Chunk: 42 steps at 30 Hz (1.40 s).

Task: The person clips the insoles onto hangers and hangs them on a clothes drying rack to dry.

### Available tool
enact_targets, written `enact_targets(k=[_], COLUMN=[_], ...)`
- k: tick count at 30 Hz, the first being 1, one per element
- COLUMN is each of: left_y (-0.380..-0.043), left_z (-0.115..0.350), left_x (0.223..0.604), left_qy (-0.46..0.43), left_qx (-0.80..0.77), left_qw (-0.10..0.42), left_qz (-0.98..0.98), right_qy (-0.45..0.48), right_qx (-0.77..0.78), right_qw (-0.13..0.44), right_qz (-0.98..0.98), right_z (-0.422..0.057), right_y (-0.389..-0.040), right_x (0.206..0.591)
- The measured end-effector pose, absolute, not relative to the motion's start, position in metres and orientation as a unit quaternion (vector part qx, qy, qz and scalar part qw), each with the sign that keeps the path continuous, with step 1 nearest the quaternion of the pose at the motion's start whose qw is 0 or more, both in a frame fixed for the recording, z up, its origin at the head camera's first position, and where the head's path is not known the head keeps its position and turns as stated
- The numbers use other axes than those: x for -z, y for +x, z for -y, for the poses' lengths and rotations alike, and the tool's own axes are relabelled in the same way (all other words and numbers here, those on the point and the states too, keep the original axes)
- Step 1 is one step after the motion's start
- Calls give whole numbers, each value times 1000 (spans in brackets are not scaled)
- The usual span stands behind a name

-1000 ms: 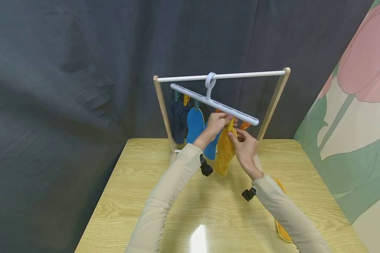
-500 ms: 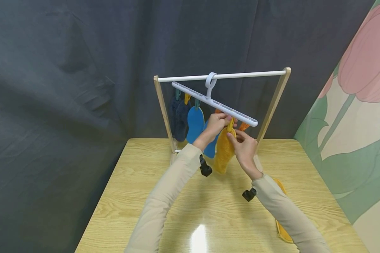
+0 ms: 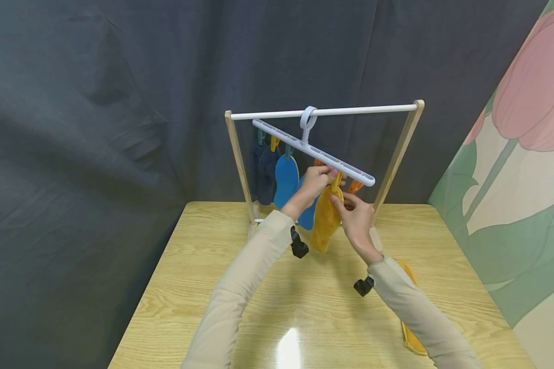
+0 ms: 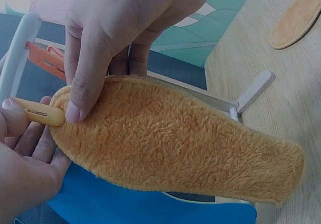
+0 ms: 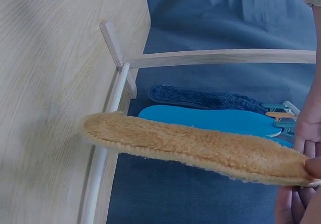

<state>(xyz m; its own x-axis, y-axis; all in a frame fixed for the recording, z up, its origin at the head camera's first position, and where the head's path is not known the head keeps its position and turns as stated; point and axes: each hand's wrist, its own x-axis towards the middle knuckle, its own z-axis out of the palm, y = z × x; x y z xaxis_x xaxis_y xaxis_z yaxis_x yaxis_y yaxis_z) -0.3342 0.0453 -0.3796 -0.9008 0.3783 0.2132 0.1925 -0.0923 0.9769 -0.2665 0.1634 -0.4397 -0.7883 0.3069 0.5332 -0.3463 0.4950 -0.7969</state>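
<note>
A fuzzy yellow insole (image 3: 325,220) hangs below the right part of a pale plastic hanger (image 3: 295,144). My left hand (image 3: 310,183) pinches the yellow clothespin (image 4: 45,114) at the insole's top end. The clip's tip overlaps that edge in the left wrist view. With thumb in front and fingers behind, my right hand (image 3: 359,219) pinches the same insole just beside the clip. In the right wrist view the insole stretches out from the fingers, its far end loose. A blue insole (image 3: 286,180) hangs to the left, and another lies partly hidden behind my left hand.
The hanger hooks over the white rod (image 3: 364,110) of a wooden rack (image 3: 397,154). Dark fuzzy insoles (image 3: 266,177) hang from clips at its left. An orange clothespin (image 3: 355,187) is at its right end. A second yellow insole (image 3: 413,338) lies on the table (image 3: 203,287), partly under my right sleeve.
The hanger has turned and tilted slightly, its left end shifting right and its right end dipping a little. The yellow insole's lower end has swung slightly left and up. Both hands keep their grips.
</note>
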Motion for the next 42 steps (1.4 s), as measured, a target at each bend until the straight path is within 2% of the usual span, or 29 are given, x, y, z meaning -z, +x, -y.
enact_targets(k=[15,27,38,42], left_y=[-333,-333,-310,-314], left_z=[-40,-39,-33,-34], left_x=[388,393,370,373], left_qy=[211,201,217,222], left_qx=[-715,-734,-741,-747], left_qw=[49,-13,-32,-31], left_qz=[-665,-649,-634,-625], right_qy=[12,12,18,15], right_qx=[-481,-485,-476,-470], right_qw=[321,329,331,332], right_qz=[816,810,815,818], right_z=[-165,-169,-173,-174], right_y=[-263,-262,-261,-261], right_x=[448,454,457,458])
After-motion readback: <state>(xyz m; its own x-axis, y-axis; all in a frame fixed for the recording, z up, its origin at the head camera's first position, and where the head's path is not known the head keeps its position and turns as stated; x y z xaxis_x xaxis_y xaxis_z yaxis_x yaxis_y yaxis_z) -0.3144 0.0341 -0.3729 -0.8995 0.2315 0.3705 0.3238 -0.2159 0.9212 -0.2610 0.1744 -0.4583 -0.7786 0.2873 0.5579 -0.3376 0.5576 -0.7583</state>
